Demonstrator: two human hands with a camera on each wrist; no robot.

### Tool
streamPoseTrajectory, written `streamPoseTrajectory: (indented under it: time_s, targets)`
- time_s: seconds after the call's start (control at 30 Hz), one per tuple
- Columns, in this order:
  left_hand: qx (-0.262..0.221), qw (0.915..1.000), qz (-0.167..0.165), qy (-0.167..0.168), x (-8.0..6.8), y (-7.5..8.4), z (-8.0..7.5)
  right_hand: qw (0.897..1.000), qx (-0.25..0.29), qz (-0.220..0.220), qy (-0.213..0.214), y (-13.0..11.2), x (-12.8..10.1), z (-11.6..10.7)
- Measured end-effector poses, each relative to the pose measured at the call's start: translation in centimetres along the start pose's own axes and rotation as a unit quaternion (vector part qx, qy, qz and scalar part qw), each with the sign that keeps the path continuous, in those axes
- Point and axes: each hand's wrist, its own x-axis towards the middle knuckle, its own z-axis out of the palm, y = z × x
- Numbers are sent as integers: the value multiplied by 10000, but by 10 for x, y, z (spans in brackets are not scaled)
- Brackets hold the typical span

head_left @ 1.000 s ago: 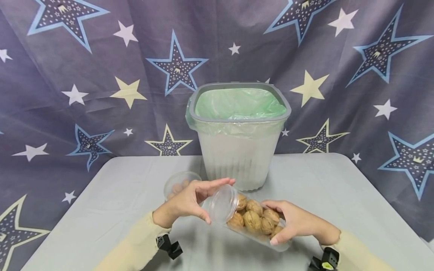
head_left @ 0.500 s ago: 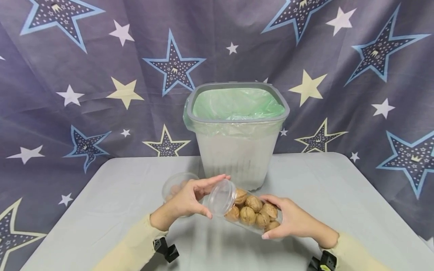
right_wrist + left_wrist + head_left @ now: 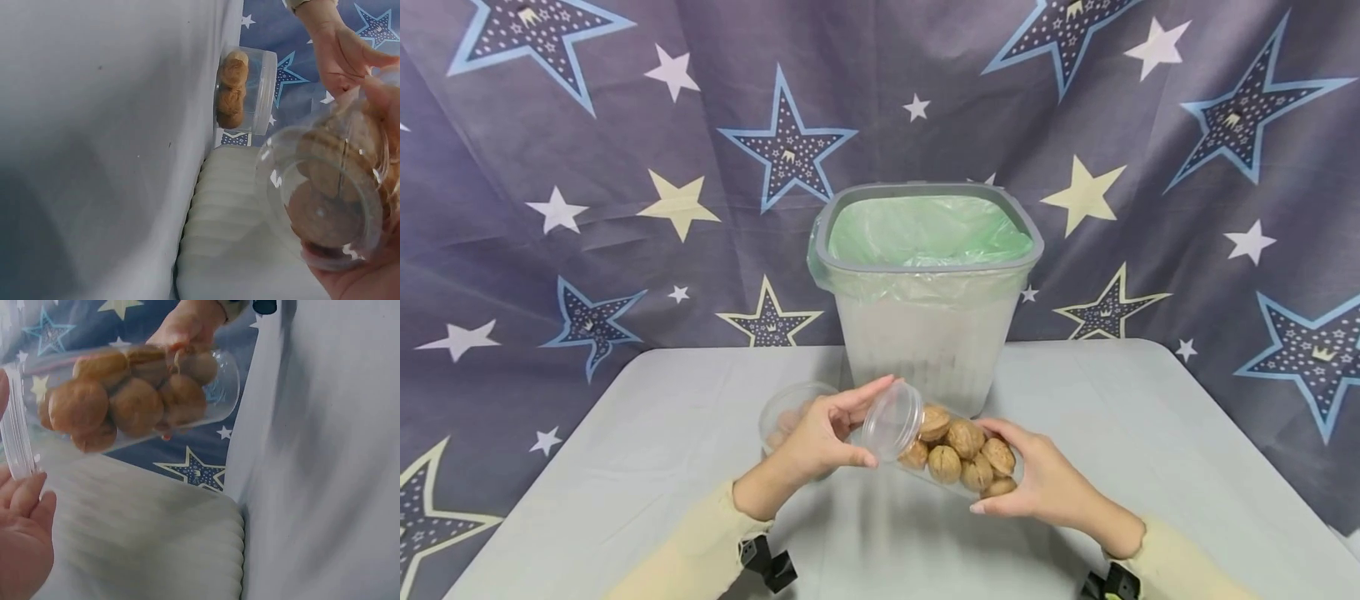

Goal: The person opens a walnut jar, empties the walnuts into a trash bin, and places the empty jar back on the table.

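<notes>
Cream sleeves (image 3: pixel 692 542) come in nearest me, each with a small black device (image 3: pixel 756 552) at the wrist. My right hand (image 3: pixel 1037 475) is curled round the base end of a clear plastic cylindrical jar (image 3: pixel 226 394), which I hold tilted above the pale grey table (image 3: pixel 647 467). Brown, ridged walnuts (image 3: pixel 966 438) fill it. Its base points to 4 o'clock and its clear round lid (image 3: pixel 893 422) to 10 o'clock, where my left hand (image 3: pixel 816 437) grips the lid's edge between thumb and fingers.

With that jar as the dial's centre, a second clear plastic jar (image 3: pixel 255 78) stands upright just past 9 o'clock, partly behind my left hand, with round brown pieces (image 3: pixel 234 72) inside. Farther off, at 12 o'clock, stands a white ribbed bin (image 3: pixel 925 329) with a grey rim, lined with a translucent green plastic bag (image 3: pixel 925 229). Behind everything hangs a dark greyish-purple cloth (image 3: pixel 625 125) printed with stars.
</notes>
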Motion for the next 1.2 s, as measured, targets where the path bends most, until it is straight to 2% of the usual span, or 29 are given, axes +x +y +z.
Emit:
streamPoseTrajectory:
  time_s: [0.17, 0.33, 0.53, 0.67, 0.8, 0.93, 1.1, 1.2]
  targets:
    - [43, 9978, -405, 528, 0, 6, 8, 9997, -29, 31, 242, 0, 1, 1]
    - [47, 9930, -750, 916, 0, 9, 16, 9991, -80, 66, 406, 2, 0, 2]
    - [67, 9809, -1382, 1370, 1, 14, 24, 9979, -198, 183, 586, 3, 1, 2]
    - [66, 9738, -1578, 1637, 0, 16, 29, 9975, -217, 213, 632, 3, 1, 3]
    - [22, 9722, -1588, 1720, -1, 14, 32, 9975, -211, 240, 636, 4, 0, 4]
    - [117, 9761, -1437, 1625, -4, 13, 31, 9976, -254, 204, 619, 5, -2, 4]
    - [375, 9868, -949, 1256, -8, 13, 27, 9981, -294, 62, 536, 4, -5, 3]
    - [333, 9928, -609, 975, -9, 11, 22, 9989, -206, 47, 415, 3, -8, 2]
